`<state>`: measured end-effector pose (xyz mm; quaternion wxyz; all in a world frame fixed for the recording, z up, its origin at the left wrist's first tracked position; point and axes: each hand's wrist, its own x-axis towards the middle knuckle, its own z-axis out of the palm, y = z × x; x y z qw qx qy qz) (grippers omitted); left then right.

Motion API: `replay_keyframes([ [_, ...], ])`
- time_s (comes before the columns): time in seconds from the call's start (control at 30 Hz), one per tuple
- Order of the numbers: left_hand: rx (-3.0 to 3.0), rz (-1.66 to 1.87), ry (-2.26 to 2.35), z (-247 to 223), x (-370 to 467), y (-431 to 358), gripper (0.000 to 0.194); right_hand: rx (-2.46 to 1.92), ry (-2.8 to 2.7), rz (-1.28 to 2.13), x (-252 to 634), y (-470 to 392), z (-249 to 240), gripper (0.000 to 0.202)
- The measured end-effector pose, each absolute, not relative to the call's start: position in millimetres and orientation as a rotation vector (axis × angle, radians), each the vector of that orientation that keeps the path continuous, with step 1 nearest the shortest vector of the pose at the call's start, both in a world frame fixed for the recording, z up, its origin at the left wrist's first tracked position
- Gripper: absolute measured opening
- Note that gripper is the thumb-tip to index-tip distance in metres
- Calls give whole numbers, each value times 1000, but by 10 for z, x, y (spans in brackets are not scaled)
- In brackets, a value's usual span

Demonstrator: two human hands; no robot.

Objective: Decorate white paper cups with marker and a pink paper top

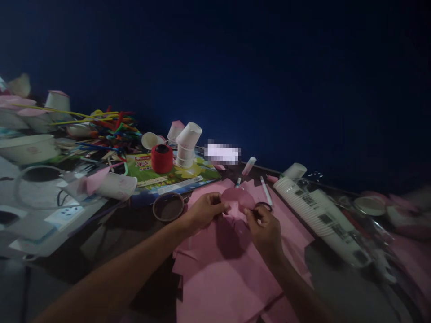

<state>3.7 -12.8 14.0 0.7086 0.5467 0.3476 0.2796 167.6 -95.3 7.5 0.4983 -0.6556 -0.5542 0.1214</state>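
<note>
Near the middle of the frame, the person's left hand (208, 211) and right hand (266, 229) hold a round pink paper piece (237, 200) between them, the fingers of each pinched at its lower edge. It is above a spread of pink sheets (218, 282) that runs down to the bottom of the frame. Just beside the right hand lie a dark ring (263, 206) and a white pen (266, 191); a glue stick (249, 166) is farther up.

Left of the sheets is a round dark-centred container (168, 207). Above it, a green printed packet (144, 183) carries a red spool of thread (162, 158) and a stack of white paper cups (186, 146), its top cup tilted. A bundle of coloured pipe cleaners (117, 128) lies at the left. At the right of the frame, a long sleeve of nested cups (323, 220) lies slantwise in clear wrapping.
</note>
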Motion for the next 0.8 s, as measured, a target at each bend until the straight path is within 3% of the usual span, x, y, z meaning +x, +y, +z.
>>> replay_keyframes([
  [0.27, 1141, 643, 794, 133, 71, -166, 28, -1507, -1149, 708, 1590, -896, 90, 18],
  [0.6, 1190, 683, 738, 70, 109, -162, 21, -1392, -967, 968, 1560, -883, 83, 24],
  [0.8, 1166, 602, 761, 106, 95, -192, 26, -1294, -945, 1087, 1573, -868, 13, 22],
])
